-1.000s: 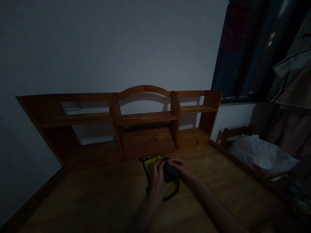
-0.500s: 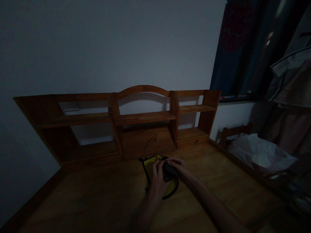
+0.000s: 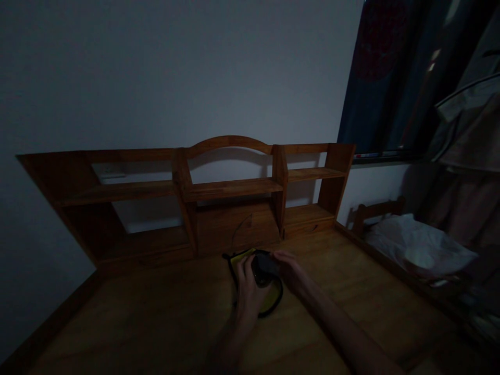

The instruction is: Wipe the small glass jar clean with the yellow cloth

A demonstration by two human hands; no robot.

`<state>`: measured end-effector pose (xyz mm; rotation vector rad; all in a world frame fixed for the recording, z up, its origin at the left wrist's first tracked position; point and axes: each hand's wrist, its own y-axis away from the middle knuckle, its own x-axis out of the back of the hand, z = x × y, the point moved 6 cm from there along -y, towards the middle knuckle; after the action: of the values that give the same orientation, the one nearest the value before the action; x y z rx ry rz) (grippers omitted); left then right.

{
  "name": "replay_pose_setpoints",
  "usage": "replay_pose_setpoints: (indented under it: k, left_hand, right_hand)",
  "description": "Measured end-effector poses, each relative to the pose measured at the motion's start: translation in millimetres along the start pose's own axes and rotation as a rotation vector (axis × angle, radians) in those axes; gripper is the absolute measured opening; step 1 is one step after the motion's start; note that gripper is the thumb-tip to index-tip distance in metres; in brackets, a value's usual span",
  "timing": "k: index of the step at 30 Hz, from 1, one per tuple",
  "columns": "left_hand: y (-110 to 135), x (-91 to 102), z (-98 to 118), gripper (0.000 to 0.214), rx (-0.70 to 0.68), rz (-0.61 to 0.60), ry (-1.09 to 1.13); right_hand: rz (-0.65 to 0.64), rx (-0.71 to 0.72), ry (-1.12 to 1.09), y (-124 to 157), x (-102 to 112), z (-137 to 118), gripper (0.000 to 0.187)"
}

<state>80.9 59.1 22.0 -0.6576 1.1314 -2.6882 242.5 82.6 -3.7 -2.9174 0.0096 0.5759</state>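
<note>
My left hand (image 3: 246, 284) is closed around the left side of a small black rounded object (image 3: 259, 277), whose exact kind the dim light hides. Against its right side, my right hand (image 3: 289, 268) has its fingers bent together on a dark grey piece (image 3: 267, 263) that covers part of the object's top. Whether that piece is a cloth or a part of the object, I cannot tell. Underneath both hands lies a yellow pouch-like item with black edging (image 3: 276, 299), flat on the wooden desk (image 3: 156, 312).
A wooden shelf unit (image 3: 234, 190) with several compartments stands along the back of the desk against a white wall (image 3: 175, 73). To the right, beyond the desk's raised edge, a white plastic bag (image 3: 422, 245) rests by a wooden chair (image 3: 378, 209). Clothes (image 3: 472, 146) hang at the far right.
The black object has turned and shifted slightly left with my left hand. My right hand has moved a little outward, and more of the grey piece shows between the hands.
</note>
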Motion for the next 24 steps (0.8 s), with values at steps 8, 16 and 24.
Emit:
replay_pose_setpoints:
  k: [8, 16, 24]
  left_hand:
    - [-4.1, 7.5, 4.9, 0.069, 0.001, 0.021, -0.041]
    - [2.5, -2.3, 2.3, 0.071, -0.029, -0.054, -0.072]
    - [13.0, -18.0, -6.4, 0.08, -0.124, -0.209, -0.061]
  right_hand:
    - [-0.041, 0.04, -0.298, 3.1, 11.4, -30.1, 0.02]
    - [0.172, 0.256, 0.463, 8.7, -5.7, -24.1, 0.029]
    - [-0.149, 0.154, 0.65, 7.3, -10.8, -0.6, 0.03]
